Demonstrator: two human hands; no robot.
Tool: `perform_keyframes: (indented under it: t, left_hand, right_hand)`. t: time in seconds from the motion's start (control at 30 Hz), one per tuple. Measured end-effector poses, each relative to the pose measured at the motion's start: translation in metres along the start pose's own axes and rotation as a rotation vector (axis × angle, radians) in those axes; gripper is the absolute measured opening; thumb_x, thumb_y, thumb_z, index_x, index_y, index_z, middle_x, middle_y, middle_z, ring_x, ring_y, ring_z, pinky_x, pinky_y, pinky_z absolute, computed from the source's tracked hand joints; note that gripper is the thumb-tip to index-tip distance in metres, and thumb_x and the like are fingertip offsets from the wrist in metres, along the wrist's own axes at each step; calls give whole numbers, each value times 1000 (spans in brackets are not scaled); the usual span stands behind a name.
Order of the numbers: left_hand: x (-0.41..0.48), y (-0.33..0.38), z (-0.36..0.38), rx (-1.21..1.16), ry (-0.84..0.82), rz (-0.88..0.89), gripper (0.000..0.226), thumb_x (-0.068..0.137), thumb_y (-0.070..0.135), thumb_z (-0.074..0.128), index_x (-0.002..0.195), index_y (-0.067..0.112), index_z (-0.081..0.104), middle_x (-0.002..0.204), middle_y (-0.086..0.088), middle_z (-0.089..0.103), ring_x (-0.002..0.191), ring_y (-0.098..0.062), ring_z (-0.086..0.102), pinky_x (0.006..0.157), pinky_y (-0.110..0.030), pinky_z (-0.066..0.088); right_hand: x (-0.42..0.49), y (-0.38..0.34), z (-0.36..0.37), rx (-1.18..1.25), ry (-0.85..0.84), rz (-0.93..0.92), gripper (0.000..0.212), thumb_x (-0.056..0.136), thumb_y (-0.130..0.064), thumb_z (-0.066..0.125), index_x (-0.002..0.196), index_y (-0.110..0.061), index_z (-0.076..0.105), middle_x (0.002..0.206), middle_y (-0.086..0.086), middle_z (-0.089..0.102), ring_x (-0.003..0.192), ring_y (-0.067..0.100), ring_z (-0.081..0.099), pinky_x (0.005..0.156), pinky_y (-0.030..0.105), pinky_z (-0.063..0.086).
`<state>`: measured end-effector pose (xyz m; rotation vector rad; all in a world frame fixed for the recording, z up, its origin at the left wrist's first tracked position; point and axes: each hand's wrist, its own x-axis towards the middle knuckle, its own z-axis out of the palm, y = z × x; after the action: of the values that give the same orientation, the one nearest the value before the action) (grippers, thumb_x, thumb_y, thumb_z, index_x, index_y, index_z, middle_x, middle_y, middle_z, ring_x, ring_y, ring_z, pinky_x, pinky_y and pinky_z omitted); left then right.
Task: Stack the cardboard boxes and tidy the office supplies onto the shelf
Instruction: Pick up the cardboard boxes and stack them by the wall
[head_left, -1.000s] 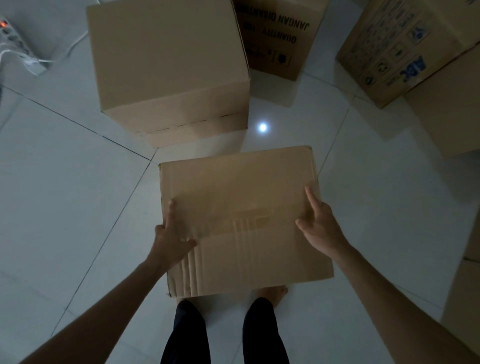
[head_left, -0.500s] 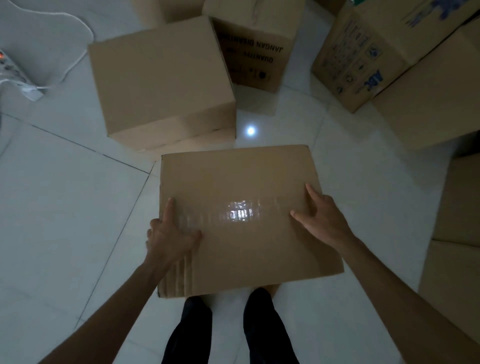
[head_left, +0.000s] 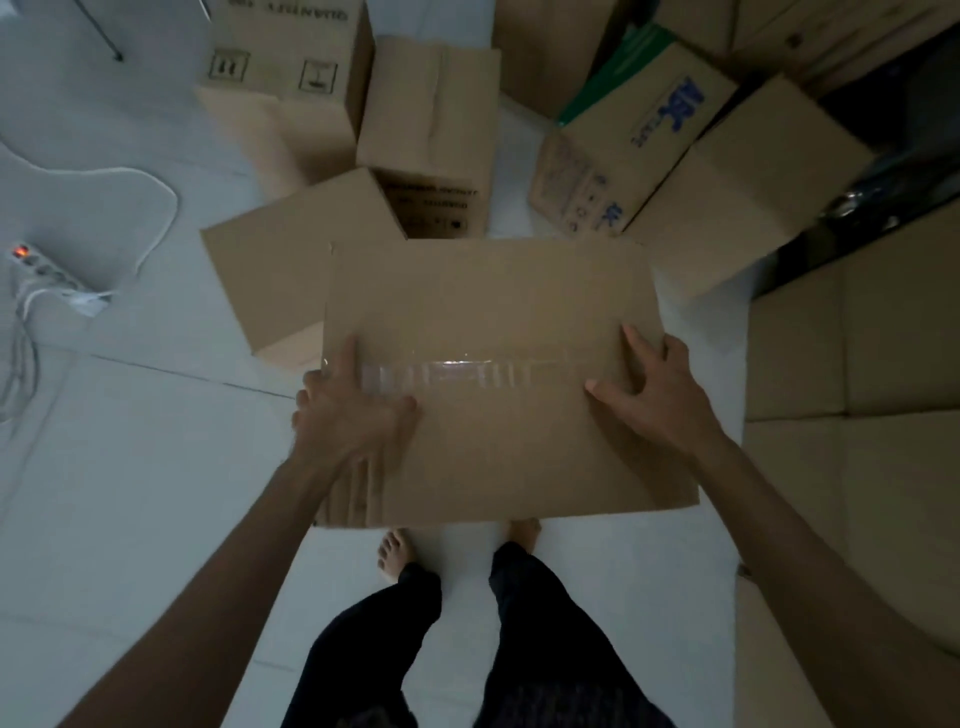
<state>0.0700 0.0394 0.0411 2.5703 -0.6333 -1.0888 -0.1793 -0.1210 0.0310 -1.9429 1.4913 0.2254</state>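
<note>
Lifted higher than before, the cardboard box (head_left: 498, 312) now overlaps the plain box (head_left: 275, 280) behind it. It is held over the feet (head_left: 394, 553), top face up, with its long axis and taped seam running left to right. Left hand (head_left: 348, 410) grips its left edge, right hand (head_left: 657, 395) its right.

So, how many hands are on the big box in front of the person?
2. The left hand grips the left edge of the box, with its thumb on top. The right hand grips the right edge, with its thumb and forefinger on top. No other hand is in view.
</note>
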Motion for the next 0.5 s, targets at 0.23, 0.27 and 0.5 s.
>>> perform_keyframes:
  t: [0.23, 0.27, 0.5]
  left_hand:
    - [-58, 71, -56, 79, 98, 186, 103, 58, 74, 58, 143, 31, 19, 136, -19, 36, 124, -40, 37, 102, -50, 32]
    - [-68, 83, -62, 96, 103, 214, 101, 63, 73, 62, 144, 30, 19, 137, -18, 36, 124, -40, 37, 102, -49, 32]
    - [-118, 153, -73, 154, 72, 368, 96, 66, 73, 62, 143, 32, 23, 136, -17, 37, 123, -40, 38, 103, -51, 33]
  right_hand:
    - [-80, -7, -82, 103, 94, 36, 87, 82, -59, 58, 149, -39, 7, 155, 6, 8, 134, 31, 36, 106, 42, 35]
    - [-93, -6, -95, 126, 110, 55, 87, 81, -59, 58, 149, -39, 7, 155, 6, 9, 134, 31, 36, 106, 42, 35]
    - [-148, 22, -156, 249, 202, 155, 86, 79, -63, 57, 148, -42, 10, 156, 3, 8, 135, 30, 34, 108, 44, 34]
